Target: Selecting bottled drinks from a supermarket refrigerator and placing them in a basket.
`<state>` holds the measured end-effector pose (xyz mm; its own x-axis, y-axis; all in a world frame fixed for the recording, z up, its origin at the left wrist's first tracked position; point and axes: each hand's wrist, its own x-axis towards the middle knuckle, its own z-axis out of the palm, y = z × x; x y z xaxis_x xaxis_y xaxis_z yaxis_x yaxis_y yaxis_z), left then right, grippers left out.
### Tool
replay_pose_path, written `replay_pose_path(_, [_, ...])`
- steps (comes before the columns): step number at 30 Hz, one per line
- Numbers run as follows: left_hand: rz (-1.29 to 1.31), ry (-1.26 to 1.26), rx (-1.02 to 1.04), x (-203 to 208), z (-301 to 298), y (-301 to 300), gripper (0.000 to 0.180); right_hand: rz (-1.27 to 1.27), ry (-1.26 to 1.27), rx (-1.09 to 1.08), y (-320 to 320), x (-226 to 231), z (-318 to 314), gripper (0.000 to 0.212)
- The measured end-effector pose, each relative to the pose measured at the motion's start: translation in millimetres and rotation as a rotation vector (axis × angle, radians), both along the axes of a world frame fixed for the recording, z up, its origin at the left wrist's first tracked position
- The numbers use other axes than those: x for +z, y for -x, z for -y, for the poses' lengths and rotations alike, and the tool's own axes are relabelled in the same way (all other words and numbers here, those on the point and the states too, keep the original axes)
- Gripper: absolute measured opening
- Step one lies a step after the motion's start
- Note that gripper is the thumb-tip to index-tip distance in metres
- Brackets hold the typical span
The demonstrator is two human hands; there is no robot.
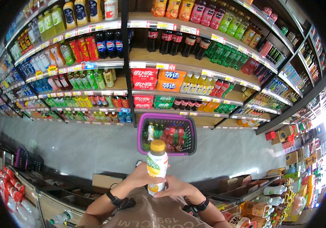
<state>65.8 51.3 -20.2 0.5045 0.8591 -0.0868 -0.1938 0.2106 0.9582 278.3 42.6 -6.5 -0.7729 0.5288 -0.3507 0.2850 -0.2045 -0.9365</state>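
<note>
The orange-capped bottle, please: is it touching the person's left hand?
Touching: the head view shows the left hand wrapped around the bottle, fingers against its side.

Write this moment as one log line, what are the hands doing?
left hand: holds juice bottle | right hand: holds same bottle | purple basket: on floor, holds bottles

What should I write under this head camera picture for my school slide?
Both hands, left hand and right hand, hold a yellow-capped juice bottle upright above a purple shopping basket of drinks.

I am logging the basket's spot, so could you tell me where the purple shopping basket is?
In the head view, the purple shopping basket sits centre frame on the floor before the drink shelves, just beyond the bottle.
</note>
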Motion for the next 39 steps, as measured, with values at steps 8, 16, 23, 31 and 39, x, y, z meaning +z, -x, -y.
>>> replay_pose_path(8, [0.099, 0.088, -0.008, 9.8, 8.5, -1.3, 0.057, -0.043, 0.084, -0.059, 10.4, 4.3, 9.3, 0.074])
replay_pose_path(16, [0.086, 0.096, -0.019, 5.6, 19.7, -2.8, 0.054, -0.048, -0.004, 0.004, 4.3, 14.9, 15.0, 0.081])
replay_pose_path(23, [0.012, 0.159, -0.105, 6.3, 18.2, -2.2, 0.057, -0.071, 0.003, -0.091, 4.2, 10.5, 24.0, 0.088])
replay_pose_path(31, [0.054, 0.166, -0.02, 10.9, 37.3, 12.6, 0.06, -0.055, -0.046, -0.064, -4.3, 8.7, 25.3, 0.076])
replay_pose_path(39, [-0.22, -0.107, -0.061, 33.9, 41.3, 26.7, 0.057, -0.042, -0.22, -0.114, -20.0, 32.2, 33.0, 0.067])
